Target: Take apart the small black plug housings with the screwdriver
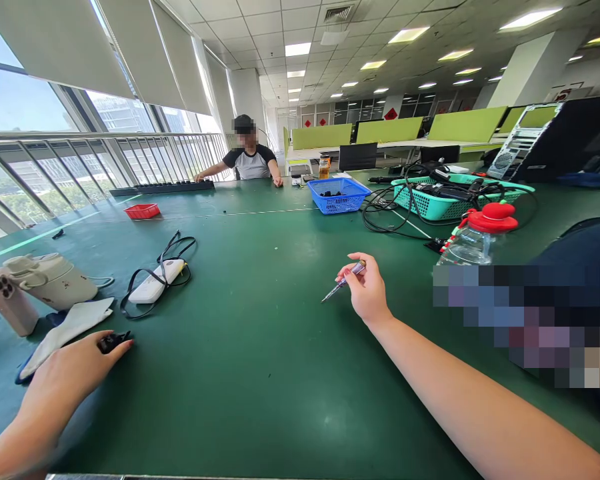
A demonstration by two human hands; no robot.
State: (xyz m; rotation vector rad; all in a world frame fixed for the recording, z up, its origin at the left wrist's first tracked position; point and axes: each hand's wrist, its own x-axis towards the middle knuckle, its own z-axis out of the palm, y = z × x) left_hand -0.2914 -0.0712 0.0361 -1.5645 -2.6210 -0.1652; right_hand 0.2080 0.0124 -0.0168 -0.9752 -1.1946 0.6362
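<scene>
At the lower left, my left hand is closed round a small black object, whose kind I cannot make out. A pale folded cloth or pouch lies just beyond that hand. My right hand is raised over the right middle of the green table. Its fingers grip a slim screwdriver with a purplish handle; the metal tip points down and to the left, and I cannot tell whether it touches the tabletop.
Left: a phone, a cream bag, a white power bank with a black strap. Farther off: a red tray, a blue basket, a green basket of cables. A red-lidded bottle stands right. A person sits opposite.
</scene>
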